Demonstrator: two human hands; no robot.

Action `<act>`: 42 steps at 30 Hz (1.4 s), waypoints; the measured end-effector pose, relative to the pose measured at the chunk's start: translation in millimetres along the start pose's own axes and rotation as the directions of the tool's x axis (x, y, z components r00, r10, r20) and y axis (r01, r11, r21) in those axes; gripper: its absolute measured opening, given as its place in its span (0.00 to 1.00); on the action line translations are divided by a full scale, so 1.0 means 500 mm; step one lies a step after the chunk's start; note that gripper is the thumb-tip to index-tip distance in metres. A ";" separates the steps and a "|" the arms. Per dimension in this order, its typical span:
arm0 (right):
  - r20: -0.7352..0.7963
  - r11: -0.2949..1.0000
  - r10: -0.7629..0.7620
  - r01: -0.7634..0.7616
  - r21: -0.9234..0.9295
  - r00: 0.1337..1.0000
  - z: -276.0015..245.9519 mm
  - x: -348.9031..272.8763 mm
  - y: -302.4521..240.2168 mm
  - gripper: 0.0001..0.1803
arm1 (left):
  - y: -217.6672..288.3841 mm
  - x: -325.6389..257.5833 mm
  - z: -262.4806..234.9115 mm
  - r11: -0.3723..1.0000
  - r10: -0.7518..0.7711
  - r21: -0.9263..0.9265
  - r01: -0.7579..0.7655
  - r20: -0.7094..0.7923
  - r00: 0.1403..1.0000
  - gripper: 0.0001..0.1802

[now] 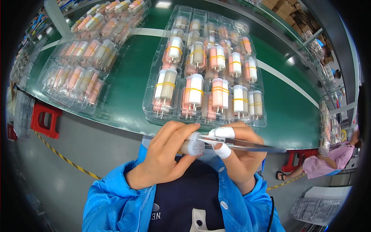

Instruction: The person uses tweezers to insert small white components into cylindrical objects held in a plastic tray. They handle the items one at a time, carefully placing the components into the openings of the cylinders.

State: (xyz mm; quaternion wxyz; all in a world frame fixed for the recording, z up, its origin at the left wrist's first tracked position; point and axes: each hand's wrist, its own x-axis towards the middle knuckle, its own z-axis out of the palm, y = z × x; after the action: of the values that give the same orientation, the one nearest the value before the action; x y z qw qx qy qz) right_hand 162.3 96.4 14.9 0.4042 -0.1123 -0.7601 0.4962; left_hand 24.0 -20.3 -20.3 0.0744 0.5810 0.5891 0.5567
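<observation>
My left hand is wrapped round a pale twin-tube cartridge, its whitish end facing the right hand. With white coverings on thumb and forefinger, my right hand pinches a pair of tweezers. The light-coloured tips of the tweezers reach the end of the cartridge; whether they grip anything there is too small to tell. Just beyond both hands, a clear plastic tray on the green table holds rows of pink, white and grey cartridges bound with yellow bands.
More filled clear trays sit on the left of the green table. Red stools stand beneath the table edge. A person in pink sits at the far right, near stacked clear trays.
</observation>
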 end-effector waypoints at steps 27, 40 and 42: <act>-0.006 0.996 0.071 -0.071 0.052 0.997 0.020 0.003 0.006 0.10 | -0.014 -0.004 -0.005 1.000 -0.002 -0.006 0.002 -0.026 1.000 0.28; 0.025 0.998 0.021 -0.022 0.061 0.999 0.012 0.005 0.013 0.09 | -0.020 -0.002 0.000 1.000 0.007 0.001 -0.007 -0.043 0.999 0.28; -0.020 0.992 0.067 -0.065 0.108 0.998 0.018 0.001 0.017 0.09 | -0.019 0.001 0.000 1.000 0.017 0.027 -0.015 -0.041 0.999 0.28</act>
State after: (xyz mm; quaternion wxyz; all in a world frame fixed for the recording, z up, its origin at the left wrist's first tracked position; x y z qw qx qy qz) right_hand 153.6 94.8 6.3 0.4018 -0.1210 -0.7234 0.5482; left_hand 18.1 -17.3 -27.1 0.0501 0.5750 0.5931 0.5613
